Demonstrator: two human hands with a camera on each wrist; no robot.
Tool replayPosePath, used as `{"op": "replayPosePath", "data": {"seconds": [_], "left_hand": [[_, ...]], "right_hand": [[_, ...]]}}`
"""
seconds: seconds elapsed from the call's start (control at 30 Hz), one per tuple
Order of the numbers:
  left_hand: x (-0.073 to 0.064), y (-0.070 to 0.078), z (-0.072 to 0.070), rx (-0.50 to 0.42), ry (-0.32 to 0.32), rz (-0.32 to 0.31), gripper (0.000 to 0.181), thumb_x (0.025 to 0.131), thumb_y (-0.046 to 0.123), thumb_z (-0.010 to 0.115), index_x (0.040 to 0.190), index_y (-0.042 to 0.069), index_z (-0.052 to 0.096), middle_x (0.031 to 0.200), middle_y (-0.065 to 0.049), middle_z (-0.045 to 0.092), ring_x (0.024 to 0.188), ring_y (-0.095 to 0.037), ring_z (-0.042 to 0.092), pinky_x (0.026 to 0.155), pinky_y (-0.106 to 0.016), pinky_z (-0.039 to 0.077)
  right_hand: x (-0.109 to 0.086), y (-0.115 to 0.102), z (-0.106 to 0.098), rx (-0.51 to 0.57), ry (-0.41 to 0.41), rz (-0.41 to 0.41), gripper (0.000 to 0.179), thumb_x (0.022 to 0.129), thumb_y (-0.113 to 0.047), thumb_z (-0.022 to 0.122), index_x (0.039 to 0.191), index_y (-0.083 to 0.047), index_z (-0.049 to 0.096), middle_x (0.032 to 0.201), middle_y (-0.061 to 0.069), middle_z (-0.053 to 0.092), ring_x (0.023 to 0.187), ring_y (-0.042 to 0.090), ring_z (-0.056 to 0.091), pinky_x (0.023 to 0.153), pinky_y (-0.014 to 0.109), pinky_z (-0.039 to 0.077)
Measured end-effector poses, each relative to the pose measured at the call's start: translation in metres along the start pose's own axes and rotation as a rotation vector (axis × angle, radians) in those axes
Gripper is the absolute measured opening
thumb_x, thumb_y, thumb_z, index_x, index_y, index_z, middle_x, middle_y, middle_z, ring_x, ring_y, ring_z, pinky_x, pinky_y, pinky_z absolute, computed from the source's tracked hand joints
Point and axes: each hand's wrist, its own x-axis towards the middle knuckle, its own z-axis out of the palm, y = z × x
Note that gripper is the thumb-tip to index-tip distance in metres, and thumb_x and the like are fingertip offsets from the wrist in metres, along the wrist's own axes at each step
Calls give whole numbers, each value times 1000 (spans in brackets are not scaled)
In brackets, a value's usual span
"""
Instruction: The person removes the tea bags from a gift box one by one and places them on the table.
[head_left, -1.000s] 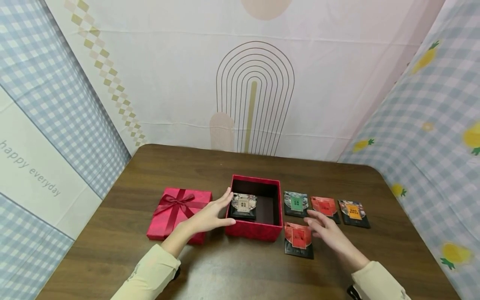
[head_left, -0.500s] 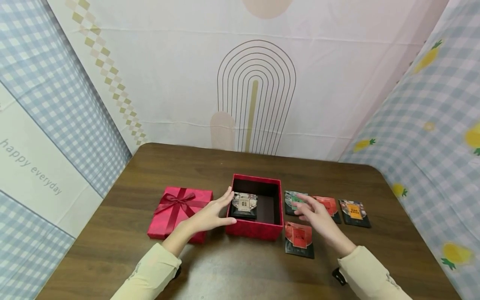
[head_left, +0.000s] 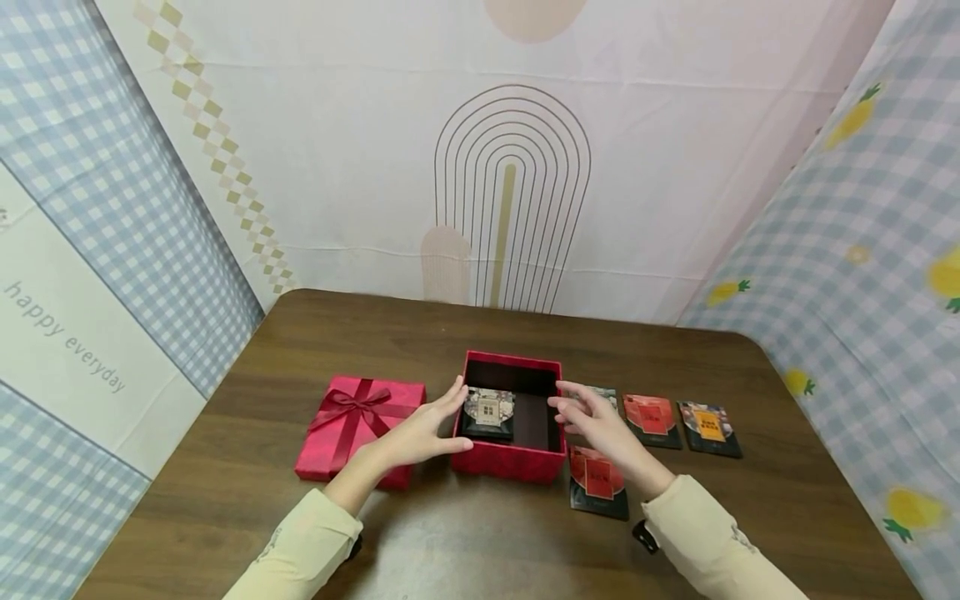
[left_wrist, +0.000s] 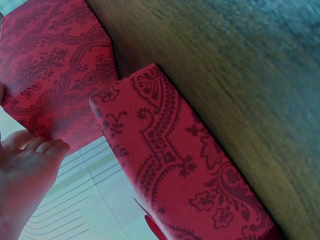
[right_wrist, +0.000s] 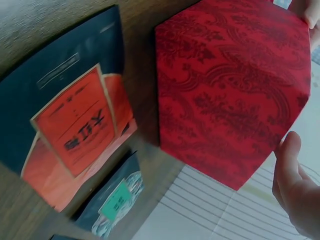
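Observation:
A red patterned open box (head_left: 510, 461) stands mid-table with a dark inside. In its left half lies a black sachet with a beige label (head_left: 487, 412). My left hand (head_left: 412, 432) rests at the box's left rim, fingers straight, thumb along the front edge. At the right rim, my right hand (head_left: 600, 429) has its fingertips over the edge, fingers slightly bent, holding nothing. Below that hand lies a sachet with a red label (head_left: 598, 482). A green-labelled sachet (right_wrist: 116, 202) is mostly hidden behind the right hand in the head view.
Left of the box is its red lid (head_left: 360, 425) with a ribbon bow, partly behind the left arm. To the right lie another red-labelled sachet (head_left: 651, 419) and an orange-labelled sachet (head_left: 708, 427). A patterned cloth (head_left: 360, 167) hangs behind the table.
My right hand has moved left from above the sachets, across the green-labelled one, to the box's right rim. The left hand has stayed at the left rim.

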Motion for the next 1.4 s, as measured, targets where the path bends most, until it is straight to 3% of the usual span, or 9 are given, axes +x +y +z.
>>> {"op": "replayPosePath", "data": {"seconds": [0.47, 0.87, 1.23, 1.4], "left_hand": [[0, 0, 0, 1, 8, 6, 82, 85, 35, 63, 144, 0, 18, 152, -13, 4, 136, -29, 19, 106, -44, 25], [-1, 0, 0, -7, 6, 0, 81, 85, 35, 62, 144, 0, 19, 152, -14, 5, 136, -29, 19, 106, -45, 25], [-1, 0, 1, -10, 3, 6, 80, 86, 35, 62, 144, 0, 18, 152, -14, 4, 136, -30, 20, 106, -45, 25], [0, 0, 0, 5, 0, 1, 79, 86, 33, 62, 144, 0, 18, 152, -14, 4, 136, -30, 19, 107, -45, 24]], "right_hand": [[18, -4, 22, 8, -80, -18, 47, 97, -14, 44, 138, 5, 31, 132, 29, 43, 112, 36, 51, 93, 42, 43], [36, 0, 57, -213, -71, -25, 43, 94, -19, 51, 131, 1, 45, 128, 23, 50, 116, 33, 50, 94, 48, 40], [48, 7, 66, -326, -74, 70, 42, 92, -18, 51, 130, 0, 47, 126, 18, 53, 116, 31, 50, 95, 48, 39], [51, 6, 69, -469, -129, 116, 48, 91, -19, 52, 133, 1, 43, 130, 22, 49, 120, 35, 46, 97, 50, 36]]}}
